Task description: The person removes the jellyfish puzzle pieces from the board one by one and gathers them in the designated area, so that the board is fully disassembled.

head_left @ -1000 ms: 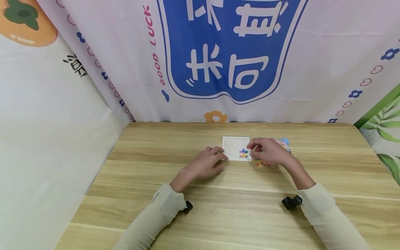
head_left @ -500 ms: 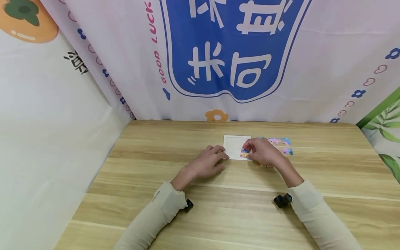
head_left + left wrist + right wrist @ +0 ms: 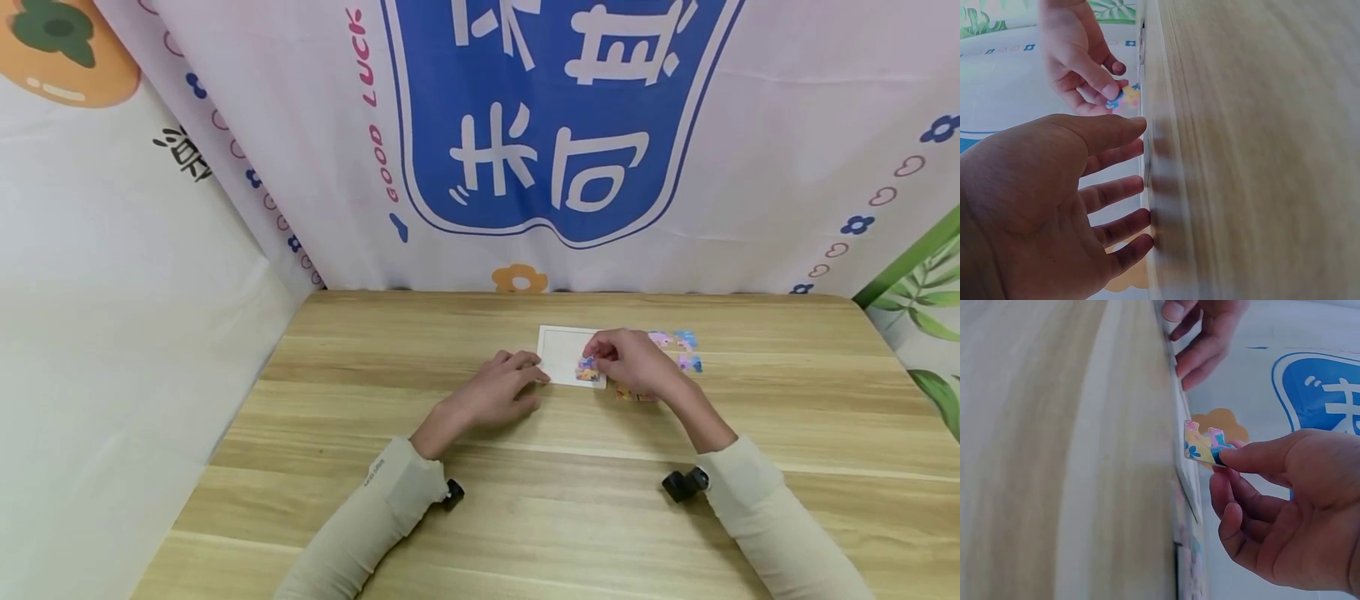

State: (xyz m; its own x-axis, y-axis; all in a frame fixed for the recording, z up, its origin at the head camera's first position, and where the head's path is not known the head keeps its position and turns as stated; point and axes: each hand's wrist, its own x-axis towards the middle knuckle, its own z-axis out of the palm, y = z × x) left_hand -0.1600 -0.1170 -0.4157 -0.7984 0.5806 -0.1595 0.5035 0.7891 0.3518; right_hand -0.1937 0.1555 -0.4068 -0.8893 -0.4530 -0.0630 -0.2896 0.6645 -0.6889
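Observation:
In the head view a white puzzle frame [image 3: 558, 346] lies flat on the table. My left hand [image 3: 498, 388] rests at its left side, fingers extended, with fingertips right at the edge. The thumb and fingers of my right hand [image 3: 633, 358] pinch a colourful jigsaw puzzle piece [image 3: 588, 374] over the lower right corner of the frame. The right wrist view shows this jigsaw puzzle piece [image 3: 1202, 447] tilted close over the frame, yellow, pink and blue, its inner end hidden by the thumb.
More jigsaw puzzle pieces [image 3: 687, 363] lie right of the frame, partly hidden under the right hand. Wood-grain table [image 3: 465, 517] extends all round. A printed cloth [image 3: 315, 167] hangs behind the table's far edge. Each sleeve carries a small black camera [image 3: 684, 483].
A second ago the piece lay in the frame with my right hand just right of it. The right hand has moved left and taken hold of the piece. My left hand stays put.

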